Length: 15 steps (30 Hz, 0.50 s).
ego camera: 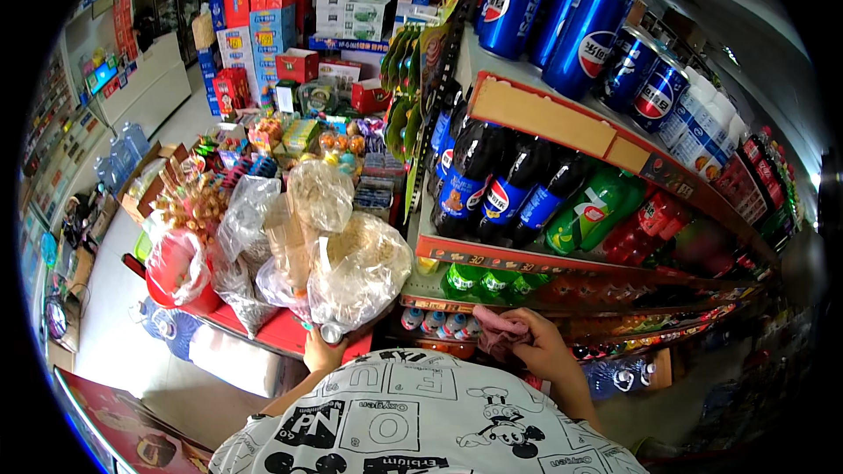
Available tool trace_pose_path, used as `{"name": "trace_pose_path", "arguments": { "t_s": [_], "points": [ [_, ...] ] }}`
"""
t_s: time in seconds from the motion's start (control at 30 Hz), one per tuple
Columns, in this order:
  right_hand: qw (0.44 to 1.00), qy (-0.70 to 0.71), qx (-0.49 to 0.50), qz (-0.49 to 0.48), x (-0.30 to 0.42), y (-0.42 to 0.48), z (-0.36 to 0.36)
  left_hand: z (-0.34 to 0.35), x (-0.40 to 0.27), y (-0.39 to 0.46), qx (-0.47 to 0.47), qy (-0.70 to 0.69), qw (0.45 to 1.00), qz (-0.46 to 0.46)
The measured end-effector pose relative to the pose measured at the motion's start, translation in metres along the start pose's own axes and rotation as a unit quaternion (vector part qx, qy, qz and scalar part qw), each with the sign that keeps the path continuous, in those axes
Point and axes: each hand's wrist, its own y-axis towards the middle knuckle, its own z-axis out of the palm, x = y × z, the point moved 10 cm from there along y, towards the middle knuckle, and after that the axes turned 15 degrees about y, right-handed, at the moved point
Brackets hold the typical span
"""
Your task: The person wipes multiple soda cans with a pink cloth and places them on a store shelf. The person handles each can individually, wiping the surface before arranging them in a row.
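In front of my body at the right, my right hand (543, 345) is closed on a pink cloth (500, 334), close to the lower shelf edge. My left hand (321, 350) is at the near edge of a red table (240, 321), with its fingers around a small can (331, 334) whose round metal end faces up. Just beyond it lie clear plastic bags (359, 270) of dry goods. Small bottles (435, 323) stand on a low shelf beside the cloth. The palm side of my left hand is hidden.
Shelves at the right hold blue soda cans (583, 33), dark cola bottles (504, 187) and a green soda bottle (593, 210). A red bucket (188, 299) sits at the table's left end. Large water bottles (174, 329) lie on the floor below. Stacked boxes (273, 46) stand farther back.
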Motion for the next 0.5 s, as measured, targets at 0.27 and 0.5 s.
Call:
{"name": "trace_pose_path", "arguments": {
  "t_s": [0.27, 0.5],
  "points": [
    [0.999, -0.036, 0.008, -0.012, -0.002, -0.001, -0.004, -0.004, 0.01, 0.002, 0.008, 0.015, 0.999, 0.047],
    [1.0, -0.005, -0.008, -0.01, 0.001, 0.0, -0.005, -0.078, 0.026, -0.039, -0.028, -0.151, 0.988, 0.02]
  ]
}}
